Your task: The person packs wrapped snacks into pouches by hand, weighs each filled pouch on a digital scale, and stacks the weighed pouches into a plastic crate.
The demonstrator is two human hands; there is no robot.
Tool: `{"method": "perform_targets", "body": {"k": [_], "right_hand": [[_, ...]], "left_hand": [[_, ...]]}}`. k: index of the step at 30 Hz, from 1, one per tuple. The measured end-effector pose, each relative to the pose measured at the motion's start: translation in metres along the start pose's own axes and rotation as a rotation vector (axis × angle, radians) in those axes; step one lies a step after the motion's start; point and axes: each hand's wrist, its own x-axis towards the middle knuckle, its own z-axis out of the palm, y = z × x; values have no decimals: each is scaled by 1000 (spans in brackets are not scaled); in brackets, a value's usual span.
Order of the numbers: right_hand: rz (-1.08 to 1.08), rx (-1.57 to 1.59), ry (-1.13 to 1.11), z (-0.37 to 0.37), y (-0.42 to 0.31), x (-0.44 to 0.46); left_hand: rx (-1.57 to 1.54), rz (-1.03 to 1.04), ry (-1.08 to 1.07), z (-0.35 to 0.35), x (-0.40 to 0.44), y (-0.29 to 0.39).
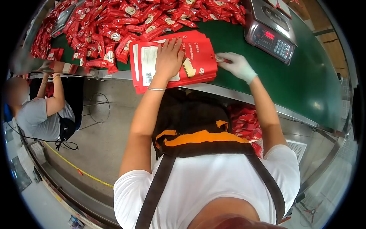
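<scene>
A stack of flat red packaging pouches (pixel 200 57) lies at the table's front edge, its near left corner sticking out past the metal rim. My bare left hand (pixel 170 57) rests flat on the stack, fingers stretched out, over the white label panel. At the stack's right edge is my right hand (pixel 238 66) in a white glove. Its fingertips are pinched together beside the pouches around something small and reddish that I cannot make out. Small red wrapped snack packets (pixel 110 36) are heaped just beyond the stack.
A weighing scale (pixel 268 32) with a lit red display stands at the back right of the green tabletop (pixel 305 80). More red packets (pixel 246 124) lie below the table by my right arm. A co-worker in a grey shirt (pixel 42 114) sits at the left.
</scene>
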Motion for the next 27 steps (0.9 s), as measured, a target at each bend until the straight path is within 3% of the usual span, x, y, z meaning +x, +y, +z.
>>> {"method": "perform_targets", "body": {"k": [1,2,3,6,9,12,15,17,18,20,21,22,23,27], "right_hand": [[174,231,-104,9,-8,17],[106,489,-114,30,2,39],[-83,490,-88,48,9,54],[-119,527,-292,72,24,77],[-144,472,-406,70,30,82],[-141,314,-498,58,19,68],[-198,442,-501,65,25,68],[-163,455,-505,70,23,68],[-141,470,-487,70,24,68],[-76,526,-508,73,15,76],[27,780,-518,72,14,84],[142,1041,-520,76,13,93],[151,1072,-512,73,3,92],[-28,888,-604,81,5,110]], "left_hand": [[0,1,-3,3,-1,-3],[9,-3,5,2,0,-2],[22,-29,-7,0,1,-1],[57,-86,-29,-4,-1,-3],[151,-11,-113,-11,11,2],[17,-30,-440,-14,60,20],[-50,52,-794,-25,112,43],[-87,227,-637,38,127,34],[-96,217,-631,56,131,33],[-758,250,-588,75,135,28],[-765,239,-585,80,137,31],[-782,221,-443,87,134,30],[-795,205,-296,87,131,32],[-750,109,-320,68,133,20]]}}
